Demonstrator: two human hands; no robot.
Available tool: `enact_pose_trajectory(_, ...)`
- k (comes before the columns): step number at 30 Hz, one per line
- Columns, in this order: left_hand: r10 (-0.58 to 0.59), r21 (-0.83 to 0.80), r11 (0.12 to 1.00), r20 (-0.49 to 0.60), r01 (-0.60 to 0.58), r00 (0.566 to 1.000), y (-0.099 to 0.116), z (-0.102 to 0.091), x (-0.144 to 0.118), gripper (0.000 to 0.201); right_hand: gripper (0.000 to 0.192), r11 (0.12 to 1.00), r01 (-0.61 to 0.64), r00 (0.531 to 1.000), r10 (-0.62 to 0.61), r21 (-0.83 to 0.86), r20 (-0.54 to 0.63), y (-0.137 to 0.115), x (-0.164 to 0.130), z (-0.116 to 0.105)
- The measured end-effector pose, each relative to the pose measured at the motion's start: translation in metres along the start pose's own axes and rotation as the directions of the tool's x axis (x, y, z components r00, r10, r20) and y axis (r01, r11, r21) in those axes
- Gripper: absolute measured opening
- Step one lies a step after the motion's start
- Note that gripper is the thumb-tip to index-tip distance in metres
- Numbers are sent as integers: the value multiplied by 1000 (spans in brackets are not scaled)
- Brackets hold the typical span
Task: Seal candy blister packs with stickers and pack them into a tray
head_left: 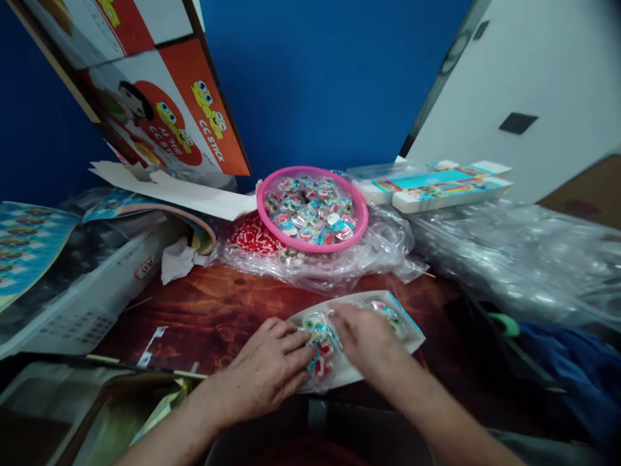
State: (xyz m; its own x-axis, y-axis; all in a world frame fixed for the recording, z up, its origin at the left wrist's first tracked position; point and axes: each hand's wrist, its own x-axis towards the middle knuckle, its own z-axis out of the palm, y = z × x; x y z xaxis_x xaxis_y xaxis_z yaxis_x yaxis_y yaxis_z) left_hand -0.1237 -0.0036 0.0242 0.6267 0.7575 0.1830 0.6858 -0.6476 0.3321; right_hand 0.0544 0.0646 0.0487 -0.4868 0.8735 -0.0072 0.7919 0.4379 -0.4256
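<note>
A pale card sheet with a blue edge lies on the table near its front. Small clear plastic packs with colourful printed contents rest on the card's left part, and more packs sit at its right end. My left hand lies flat with fingers stretched over the left packs, touching them. Above the card's middle, my right hand has its fingers curled together; it is slightly blurred, and whatever is between the fingertips is hidden.
Behind the card, a pink basin full of similar packs stands on clear plastic bags, beside red-and-white small pieces. A white crate is at left, flat printed boxes at back right, bundled clear plastic at right. A printed carton stands behind.
</note>
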Motion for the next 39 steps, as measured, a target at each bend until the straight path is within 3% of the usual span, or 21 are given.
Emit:
enact_pose_trajectory(4,-13,20,1000,66,12,998,-8,-6,2,26,31,925,-172,967,93,-340,-238,23,71,-56)
enact_pose_trajectory(8,4,28,1000,92,-6,996,-17,-19,-2,25,41,889,-189,981,152,-417,-122,35,145,-65)
enact_pose_trajectory(12,14,20,1000,60,-15,998,-30,-37,5,22,47,912,-188,982,171,-364,-79,34,170,-63)
enact_pose_trajectory(15,-132,50,989,-128,139,983,-44,-58,37,25,48,929,-217,972,178,-300,-154,35,147,-76)
enact_pose_trajectory(16,-251,75,959,-220,273,943,-49,-64,54,27,44,938,-222,968,179,-266,-177,36,133,-79)
enact_pose_trajectory(18,-416,180,861,-287,475,863,-60,-72,92,30,37,974,-208,966,189,-95,-177,37,97,-75)
enact_pose_trajectory(19,-444,243,825,-280,510,851,-65,-73,112,35,34,980,-192,971,198,55,-134,36,77,-68)
enact_pose_trajectory(21,-536,308,753,-224,581,814,-73,-70,145,46,31,906,-193,979,203,377,15,32,39,-44)
enact_pose_trajectory(23,-594,322,722,-165,612,787,-77,-64,166,52,32,826,-234,972,210,513,104,25,9,-15)
enact_pose_trajectory(26,-602,301,725,-160,619,782,-78,-60,175,47,47,879,-235,964,266,416,-17,11,-11,21)
enact_pose_trajectory(28,-618,258,709,-222,657,754,-76,-66,170,46,54,933,-228,962,260,277,-84,3,-12,32)
enact_pose_trajectory(30,-621,198,708,-283,678,731,-70,-76,159,48,48,968,-201,975,212,149,-61,1,-11,34)
enact_pose_trajectory(31,-586,158,752,-287,640,758,-65,-82,150,48,43,981,-173,983,178,93,-51,2,-11,32)
enact_pose_trajectory(32,-517,120,821,-258,558,816,-59,-87,140,47,38,989,-139,988,142,47,-64,4,-11,29)
enact_pose_trajectory(34,-264,17,963,-129,268,956,-44,-92,117,44,34,996,-86,986,84,-6,-147,16,-11,19)
enact_pose_trajectory(35,-129,-15,992,-39,128,991,-36,-90,106,44,34,997,-79,976,76,-6,-202,24,-10,12)
enact_pose_trajectory(37,65,-4,998,106,-65,992,-22,-80,89,44,31,994,-110,951,111,20,-288,41,-7,-3)
enact_pose_trajectory(39,164,44,983,210,-177,964,-12,-61,83,43,28,984,-179,936,173,9,-306,55,-4,-15)
